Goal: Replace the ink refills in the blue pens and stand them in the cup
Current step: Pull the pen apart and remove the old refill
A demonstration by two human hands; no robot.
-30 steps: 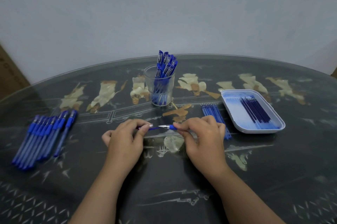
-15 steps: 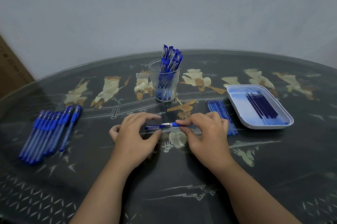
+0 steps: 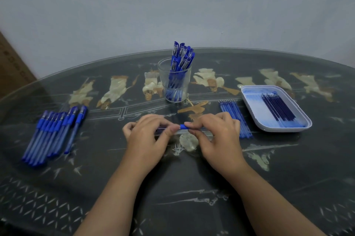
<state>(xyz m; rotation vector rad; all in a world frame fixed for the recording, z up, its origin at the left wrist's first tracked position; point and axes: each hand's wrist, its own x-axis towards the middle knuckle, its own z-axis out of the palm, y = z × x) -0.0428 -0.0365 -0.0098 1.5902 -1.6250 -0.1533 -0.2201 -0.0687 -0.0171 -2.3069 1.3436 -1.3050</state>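
Head view. The left hand (image 3: 148, 136) and right hand (image 3: 217, 136) meet low over the desk (image 3: 182, 187). Each has its fingers (image 3: 192, 126) curled and pinched on one end of a single blue pen (image 3: 182, 126), which lies level between them.

A second ago a bare metal tip showed in a gap between the hands. Half a second ago a dark piece in the left fingers was closing on it. Now the gap is gone and only the short blue grip shows between the fingertips. I judge the cap is being pushed home over the tip, though blur hides the joint. If so, this pen is refilled and nearly ready to stand in the cup.

The cup (image 3: 163, 76) stands straight beyond the fingers, and the stretch of desk up to it shows only the pattern. The pens in the cup (image 3: 182, 53) lean to its right, leaving the left of its mouth open.

- **Right of the fingers:** the loose refills (image 3: 233, 109) lie just beside the right knuckles, so a careless swing there could scatter them. The tray (image 3: 253, 112) of dark refills (image 3: 278, 109) sits further right.
- **Left of the fingers:** the row of pens (image 3: 55, 130) lies well out to the left.
- **Beyond the cup:** the desk's far edge curves close behind it.
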